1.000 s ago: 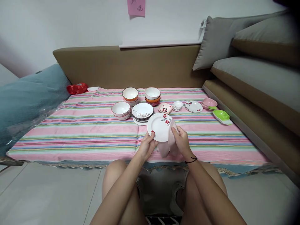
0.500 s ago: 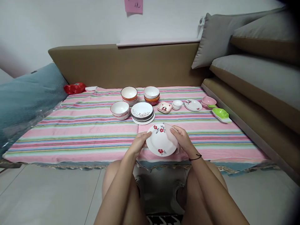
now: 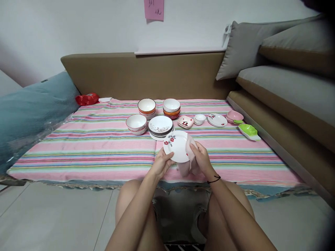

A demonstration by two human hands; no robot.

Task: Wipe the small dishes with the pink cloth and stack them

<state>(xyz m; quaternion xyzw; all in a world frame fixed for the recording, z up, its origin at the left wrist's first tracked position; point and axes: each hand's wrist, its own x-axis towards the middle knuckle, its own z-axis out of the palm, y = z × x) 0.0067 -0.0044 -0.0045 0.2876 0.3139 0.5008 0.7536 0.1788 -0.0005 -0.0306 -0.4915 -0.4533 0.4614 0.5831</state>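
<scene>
A white plate [image 3: 179,150] with red flowers is held up over the front of the striped cloth, tilted toward me. My left hand [image 3: 162,163] grips its lower left edge, thumb on the face. At the right edge my right hand [image 3: 201,156] pinches a pale pink cloth [image 3: 187,168] against the plate; the cloth covers part of the face and hangs below the rim. Just behind the held plate stands a stack of plates [image 3: 160,124], its front partly hidden by it. A white bowl [image 3: 136,123] stands left of that stack.
Two bowl stacks [image 3: 147,105] [image 3: 171,105] stand at the back. Rightward lie square dishes [image 3: 185,121], small white dishes [image 3: 200,119], flowered plates [image 3: 217,120], pink bowls [image 3: 234,116] and a green leaf-shaped dish [image 3: 249,131]. Cushions [image 3: 285,87] rise at right; a red bundle [image 3: 87,99] lies at back left.
The held plate has turned and moved slightly up, nearer the plate stack. My left hand has shifted to its lower edge, and the pink cloth now hangs down below it. The view has tilted slightly up.
</scene>
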